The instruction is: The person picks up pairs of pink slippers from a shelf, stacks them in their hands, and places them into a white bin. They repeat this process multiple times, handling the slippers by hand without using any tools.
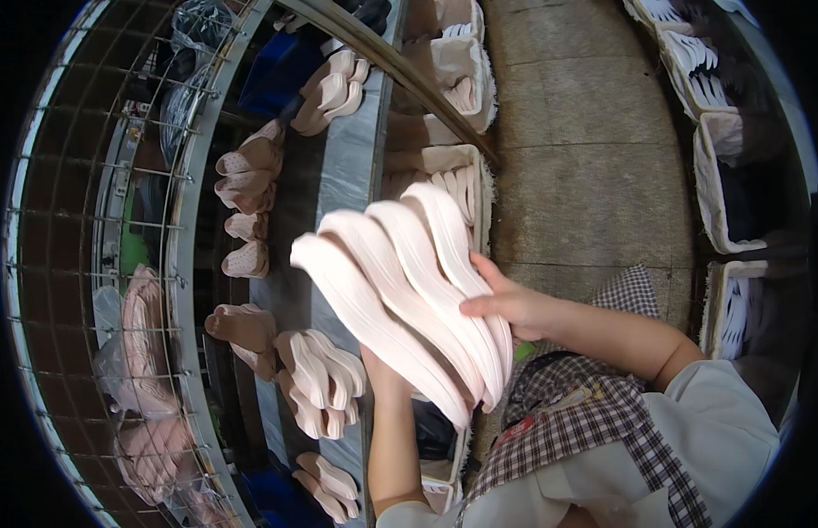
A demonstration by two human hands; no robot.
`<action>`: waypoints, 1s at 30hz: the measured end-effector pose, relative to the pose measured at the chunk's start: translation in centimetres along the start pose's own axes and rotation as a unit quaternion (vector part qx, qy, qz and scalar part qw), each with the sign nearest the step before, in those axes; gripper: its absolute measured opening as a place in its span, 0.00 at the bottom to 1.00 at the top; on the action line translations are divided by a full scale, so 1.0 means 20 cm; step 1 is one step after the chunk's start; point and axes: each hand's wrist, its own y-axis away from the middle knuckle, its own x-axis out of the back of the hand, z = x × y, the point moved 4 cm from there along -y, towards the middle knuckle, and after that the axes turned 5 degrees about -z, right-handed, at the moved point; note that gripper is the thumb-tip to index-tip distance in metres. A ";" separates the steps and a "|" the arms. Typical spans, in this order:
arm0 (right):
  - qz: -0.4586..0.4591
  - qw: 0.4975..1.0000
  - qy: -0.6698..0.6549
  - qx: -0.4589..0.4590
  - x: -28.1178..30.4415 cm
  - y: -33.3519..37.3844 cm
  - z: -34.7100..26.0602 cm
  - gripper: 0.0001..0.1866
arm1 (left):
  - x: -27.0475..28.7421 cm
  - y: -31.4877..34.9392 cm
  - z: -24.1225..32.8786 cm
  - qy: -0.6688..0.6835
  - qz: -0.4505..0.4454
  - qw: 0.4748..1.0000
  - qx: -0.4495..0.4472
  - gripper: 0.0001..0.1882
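Several pale pink shoe soles [400, 290], fanned out and overlapping side by side, are held up in front of me. On their right edge, my right hand [510, 304] grips them with the thumb laid over the top. My left hand [383, 363] supports them from below on the left; its fingers are hidden behind the soles. Just left of that hand, more stacked pale soles [325, 378] lie on the grey bench [290, 308]. A smaller pile of soles [328, 484] sits nearer to me on the same bench.
Pink shoe uppers [250, 185] stand along the bench's left side, with further soles [331, 92] at its far end. Wire mesh [83, 220] rises at the left. Lined crates [466, 167] holding soles run beside the bench. Across the paved aisle [585, 132] stand more lined crates [704, 176].
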 end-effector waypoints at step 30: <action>0.089 0.935 -0.209 -0.272 0.26 0.38 0.31 0.40 | -0.40 0.08 -0.30 0.156 -0.332 0.866 0.340 0.20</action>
